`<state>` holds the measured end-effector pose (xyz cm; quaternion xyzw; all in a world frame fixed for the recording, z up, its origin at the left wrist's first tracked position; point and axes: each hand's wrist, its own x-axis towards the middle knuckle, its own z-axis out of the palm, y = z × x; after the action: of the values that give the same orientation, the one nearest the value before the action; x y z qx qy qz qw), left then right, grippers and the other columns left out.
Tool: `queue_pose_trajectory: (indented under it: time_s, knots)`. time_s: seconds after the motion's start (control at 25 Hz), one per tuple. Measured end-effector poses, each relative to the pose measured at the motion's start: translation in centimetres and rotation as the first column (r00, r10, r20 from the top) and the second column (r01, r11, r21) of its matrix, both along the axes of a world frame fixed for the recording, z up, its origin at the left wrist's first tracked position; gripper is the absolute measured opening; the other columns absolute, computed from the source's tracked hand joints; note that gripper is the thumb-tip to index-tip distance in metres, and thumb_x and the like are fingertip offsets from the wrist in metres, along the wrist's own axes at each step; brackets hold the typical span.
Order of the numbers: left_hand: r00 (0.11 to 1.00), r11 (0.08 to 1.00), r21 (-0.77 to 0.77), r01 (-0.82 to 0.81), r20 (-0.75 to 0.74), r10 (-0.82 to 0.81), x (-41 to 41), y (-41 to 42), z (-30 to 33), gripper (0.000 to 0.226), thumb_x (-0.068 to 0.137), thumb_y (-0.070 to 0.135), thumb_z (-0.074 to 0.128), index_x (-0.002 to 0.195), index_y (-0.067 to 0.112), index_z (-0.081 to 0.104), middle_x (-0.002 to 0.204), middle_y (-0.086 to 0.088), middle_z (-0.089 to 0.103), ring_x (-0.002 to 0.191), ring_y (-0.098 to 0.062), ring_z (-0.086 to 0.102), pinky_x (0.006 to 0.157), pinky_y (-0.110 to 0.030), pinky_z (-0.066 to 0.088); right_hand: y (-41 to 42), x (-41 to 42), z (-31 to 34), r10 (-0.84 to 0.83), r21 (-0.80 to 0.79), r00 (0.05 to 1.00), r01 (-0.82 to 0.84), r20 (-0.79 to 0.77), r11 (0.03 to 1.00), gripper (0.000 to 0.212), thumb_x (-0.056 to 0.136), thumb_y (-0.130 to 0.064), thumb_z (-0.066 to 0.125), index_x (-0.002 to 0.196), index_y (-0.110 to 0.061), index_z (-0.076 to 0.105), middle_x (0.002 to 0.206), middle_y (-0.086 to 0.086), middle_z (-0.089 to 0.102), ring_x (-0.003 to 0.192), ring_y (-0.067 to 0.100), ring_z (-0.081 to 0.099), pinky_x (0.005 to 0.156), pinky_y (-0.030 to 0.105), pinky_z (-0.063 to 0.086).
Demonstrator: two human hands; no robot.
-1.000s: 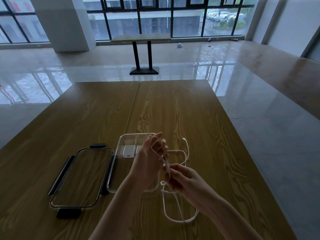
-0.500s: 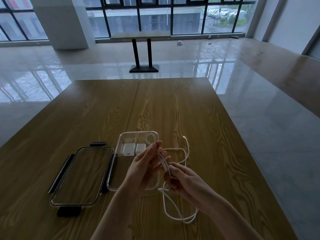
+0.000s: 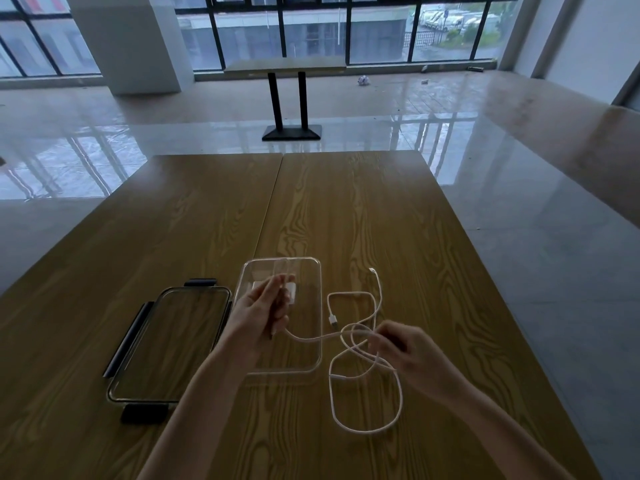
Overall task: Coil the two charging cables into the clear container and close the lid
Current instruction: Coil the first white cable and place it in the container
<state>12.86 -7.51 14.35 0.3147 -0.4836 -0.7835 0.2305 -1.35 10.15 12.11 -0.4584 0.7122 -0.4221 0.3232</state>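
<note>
Here, both hands (image 3: pixel 263 317) stretching white cable (image 3: pixel 367 403), open container (image 3: pixel 320 306) beneath

Two bare forearms are seen entering from the lower edge of the frame, one at lower centre and one at lower right. No sleeve is worn as far as the arms are shown. The left hand (image 3: pixel 258 315) and right hand (image 3: pixel 407 356) are uncovered. The fingers (image 3: pixel 277 289) are slender, with short nails.
</note>
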Motion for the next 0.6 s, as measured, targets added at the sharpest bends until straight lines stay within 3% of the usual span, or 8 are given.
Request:
queue_pose_trajectory:
  time_s: [0.2,0.32,0.4,0.52,0.6]
  knots:
    - [0.913,0.93,-0.16,0.331,0.301,-0.274,-1.4,2.4,-1.0,0.027,0.094,0.015,0.032,0.092,0.016,0.058,0.072,-0.001,0.054,0.058,-0.008,0.044,0.051,-0.017,0.036,-1.8,-0.7,2.7,-0.098,-0.152,0.981,0.072,-0.169,0.986,0.021,0.086,-0.02,0.051,0.07,-0.034,0.052,0.057,-0.007,0.053,0.045,0.002,0.049,0.04,0.012,0.037]
    - [0.836,0.845,-0.153,0.512,0.312,-0.451,-1.6,3.1,-1.0,0.029,0.094,0.022,0.033,0.101,0.012,0.06,0.065,0.007,0.058,0.058,-0.008,0.043,0.056,-0.022,0.033,-2.5,-0.6,2.5,-0.18,-0.176,0.965,0.147,-0.19,0.973,0.018,0.086,-0.023,0.052,0.07,-0.029,0.056,0.052,-0.008,0.05,0.041,0.002,0.046,0.038,0.011,0.033]
    - [0.787,0.792,-0.152,0.591,0.321,-0.526,-1.6,3.5,-0.7,0.032,0.092,0.028,0.036,0.103,0.012,0.061,0.058,0.012,0.057,0.053,-0.003,0.042,0.052,-0.016,0.033,-2.7,-0.6,2.3,-0.226,-0.171,0.956,0.195,-0.185,0.966,0.016,0.086,-0.024,0.052,0.075,-0.019,0.062,0.054,-0.008,0.052,0.042,0.0,0.047,0.039,0.011,0.034]
    - [0.739,0.722,-0.216,0.657,0.374,-0.56,-1.7,3.7,-0.7,0.032,0.09,0.03,0.039,0.106,0.011,0.059,0.068,0.005,0.05,0.054,-0.002,0.041,0.048,-0.01,0.036,-2.8,-0.5,2.0,-0.243,-0.156,0.955,0.217,-0.168,0.963,0.017,0.086,-0.023,0.053,0.08,-0.012,0.064,0.058,-0.01,0.056,0.046,-0.005,0.051,0.041,0.009,0.038]
    - [0.745,0.731,-0.209,0.65,0.367,-0.557,-1.9,3.7,-0.8,0.029,0.09,0.027,0.041,0.106,0.01,0.058,0.07,0.003,0.048,0.052,-0.001,0.043,0.047,-0.01,0.036,-2.8,-0.3,1.9,-0.252,-0.154,0.957,0.229,-0.145,0.961,0.017,0.087,-0.021,0.052,0.083,-0.009,0.063,0.059,-0.011,0.054,0.046,-0.009,0.052,0.041,0.008,0.037]
